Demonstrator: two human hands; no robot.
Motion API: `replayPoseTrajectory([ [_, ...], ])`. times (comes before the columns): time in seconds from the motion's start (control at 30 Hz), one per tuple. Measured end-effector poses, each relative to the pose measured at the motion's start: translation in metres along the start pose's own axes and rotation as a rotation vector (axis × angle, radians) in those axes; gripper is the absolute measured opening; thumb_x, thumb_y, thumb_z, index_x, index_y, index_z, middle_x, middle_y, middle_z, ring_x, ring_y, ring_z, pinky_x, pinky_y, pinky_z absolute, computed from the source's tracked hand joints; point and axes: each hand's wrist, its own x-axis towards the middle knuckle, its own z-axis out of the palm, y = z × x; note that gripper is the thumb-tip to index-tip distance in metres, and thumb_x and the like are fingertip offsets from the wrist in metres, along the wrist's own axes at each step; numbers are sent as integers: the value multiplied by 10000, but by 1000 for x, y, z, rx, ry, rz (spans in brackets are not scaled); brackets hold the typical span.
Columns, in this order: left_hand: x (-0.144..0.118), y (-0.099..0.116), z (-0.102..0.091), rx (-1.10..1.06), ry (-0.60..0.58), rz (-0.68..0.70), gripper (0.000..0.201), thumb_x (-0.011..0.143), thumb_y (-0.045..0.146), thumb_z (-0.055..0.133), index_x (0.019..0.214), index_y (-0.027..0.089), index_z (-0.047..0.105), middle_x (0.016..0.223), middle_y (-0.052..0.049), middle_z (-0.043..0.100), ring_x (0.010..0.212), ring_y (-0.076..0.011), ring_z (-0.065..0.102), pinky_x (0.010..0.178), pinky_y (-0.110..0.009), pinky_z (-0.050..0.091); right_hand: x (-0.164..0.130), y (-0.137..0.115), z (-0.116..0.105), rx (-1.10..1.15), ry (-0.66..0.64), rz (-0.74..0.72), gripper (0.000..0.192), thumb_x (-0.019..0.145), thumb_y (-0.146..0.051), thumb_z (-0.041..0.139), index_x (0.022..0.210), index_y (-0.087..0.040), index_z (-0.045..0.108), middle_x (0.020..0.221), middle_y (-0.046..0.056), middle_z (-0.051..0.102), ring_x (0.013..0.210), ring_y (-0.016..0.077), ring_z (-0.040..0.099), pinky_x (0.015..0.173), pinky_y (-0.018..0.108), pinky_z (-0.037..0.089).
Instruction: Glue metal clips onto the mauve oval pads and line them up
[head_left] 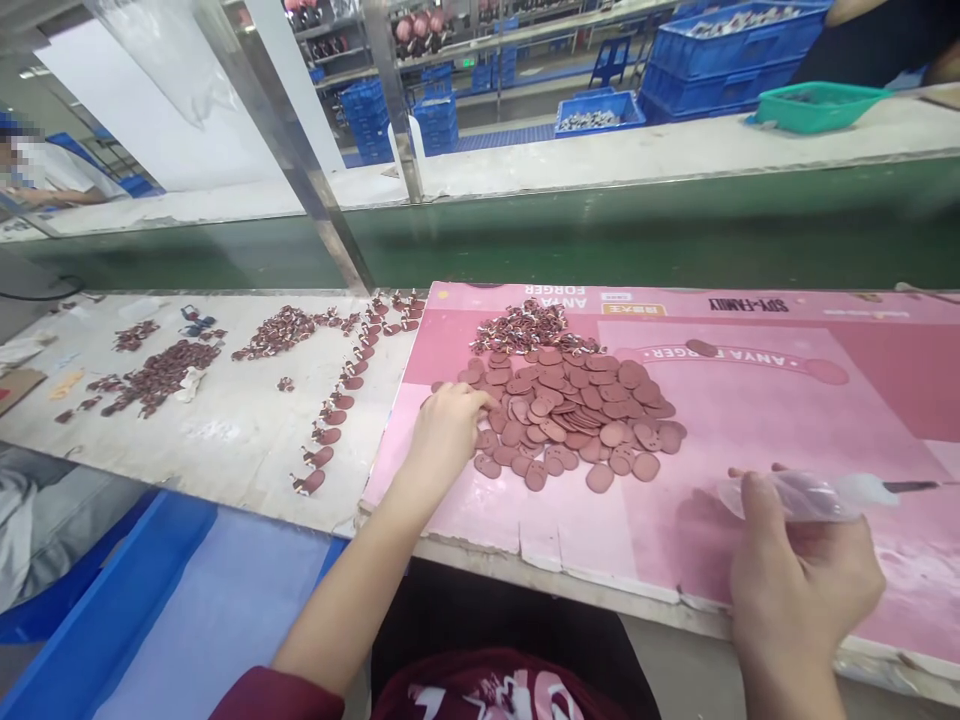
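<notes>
In the head view, the left hand [448, 428] rests with curled fingers on the near left edge of a heap of flat reddish-brown oval pieces [577, 410], fingertips touching them; whether it pinches one cannot be told. The heap lies on a pink printed cardboard sheet [787, 420] covering the white workbench [232, 430]. The right hand [799, 575], near the bench's front edge, is wrapped around a clear plastic squeeze bottle [810, 495] lying sideways, nozzle pointing right.
</notes>
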Motion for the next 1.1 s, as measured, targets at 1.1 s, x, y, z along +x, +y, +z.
replayPoseTrajectory([
  [1.1, -85, -8, 21, -463, 135, -94, 268, 649, 140, 823, 880, 267, 776, 769, -19, 744, 811, -222, 632, 820, -421, 444, -45, -41, 28, 858, -459, 217, 295, 598, -431, 762, 651, -184, 608, 578, 1, 537, 479, 114, 463, 450, 243, 385],
])
